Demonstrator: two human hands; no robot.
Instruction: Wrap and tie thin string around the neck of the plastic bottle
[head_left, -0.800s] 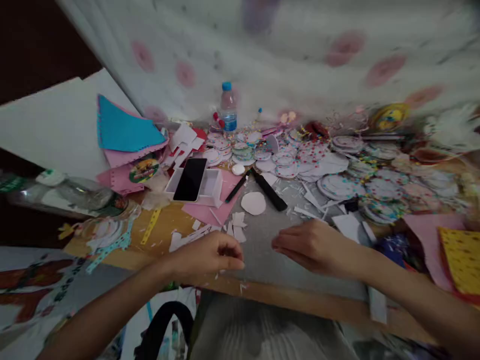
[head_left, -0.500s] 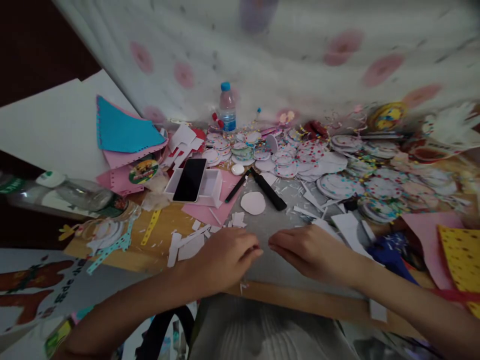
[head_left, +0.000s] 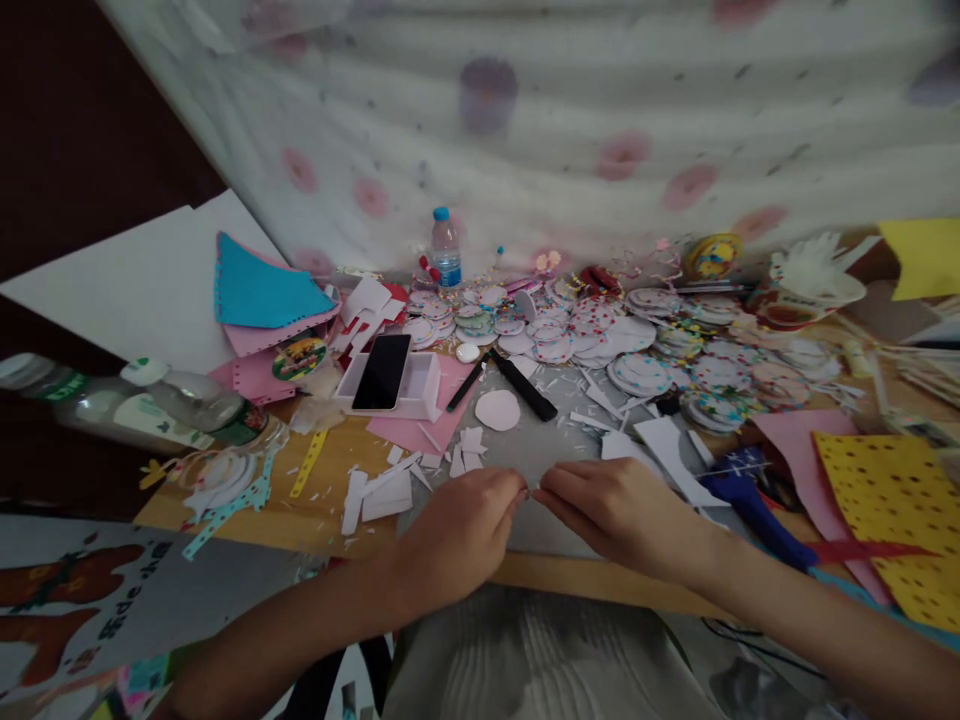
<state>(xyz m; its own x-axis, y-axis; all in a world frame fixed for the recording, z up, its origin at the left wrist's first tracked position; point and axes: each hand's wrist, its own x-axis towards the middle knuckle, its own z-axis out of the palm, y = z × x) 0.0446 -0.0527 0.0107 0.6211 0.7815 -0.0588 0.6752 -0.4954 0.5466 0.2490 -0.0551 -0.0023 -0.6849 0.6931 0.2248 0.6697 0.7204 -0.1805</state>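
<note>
My left hand (head_left: 459, 535) and my right hand (head_left: 615, 508) meet fingertip to fingertip over the grey mat (head_left: 540, 440) at the table's near edge. Both have their fingers drawn together in a pinch; whatever lies between them is too small to make out. Just beyond the hands lie white paper scraps (head_left: 465, 455), a white paper circle (head_left: 498, 410) and a black pen-like tool (head_left: 529, 386).
A phone (head_left: 383, 371) rests on a white box. Many dotted paper circles (head_left: 600, 335) cover the back of the table by a water bottle (head_left: 445, 249). Blue-handled scissors (head_left: 754, 500) and yellow dotted paper (head_left: 892, 510) lie right; plastic bottles (head_left: 172, 405) lie left.
My hands have come together from a gap apart until the fingertips touch. The left hand moved right and forward. The view has tilted up and shifted.
</note>
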